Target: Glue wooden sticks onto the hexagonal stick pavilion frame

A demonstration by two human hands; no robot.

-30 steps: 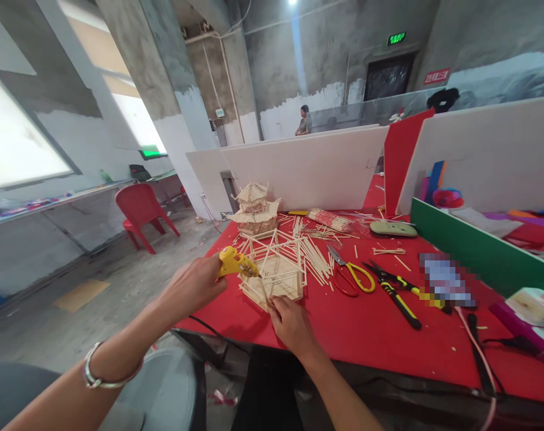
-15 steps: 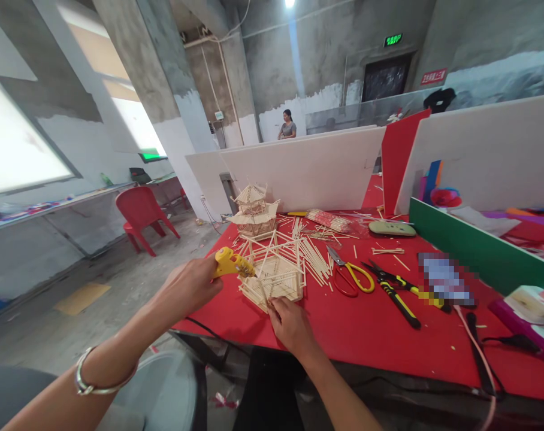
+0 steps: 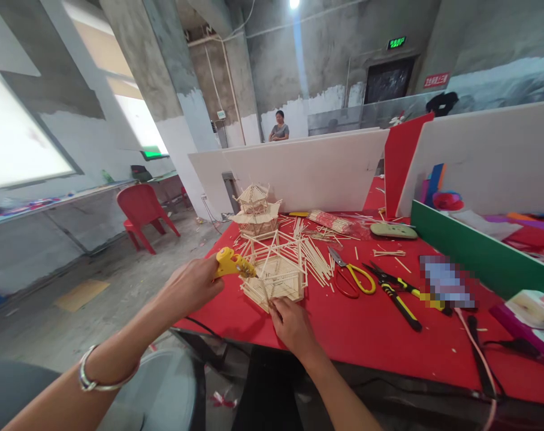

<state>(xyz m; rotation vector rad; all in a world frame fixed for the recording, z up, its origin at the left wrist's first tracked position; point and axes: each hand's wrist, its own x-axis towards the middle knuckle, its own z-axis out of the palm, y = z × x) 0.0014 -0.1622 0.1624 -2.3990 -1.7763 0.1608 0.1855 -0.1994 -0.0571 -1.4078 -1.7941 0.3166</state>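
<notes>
My left hand (image 3: pixel 199 281), with a bracelet on its wrist, is closed around a yellow hot glue gun (image 3: pixel 229 262). The gun's nozzle points right and down, at the top of a thin wooden stick (image 3: pixel 263 292) by the front corner of a stick frame. This six-sided frame (image 3: pixel 294 293) of pale wooden sticks stands on the red tabletop, with posts and top rails around a layered base. My right hand (image 3: pixel 294 326) pinches the stick's lower end at the frame's near edge; its fingertips are partly hidden. Behind the frame rises a small stick-built pagoda (image 3: pixel 255 212).
Loose sticks (image 3: pixel 316 260) lie right of the frame, near a packet of sticks (image 3: pixel 330 221). Farther right are scissors (image 3: pixel 353 278), black-and-yellow pliers (image 3: pixel 400 302) and a blurred phone-like object (image 3: pixel 447 281). A green divider (image 3: pixel 478 254) borders the right side; a white board (image 3: pixel 299 173) stands behind.
The view has shifted slightly. Both hands, the glue gun and the frame stay nearly in place. In the background, the person has turned towards the table.
</notes>
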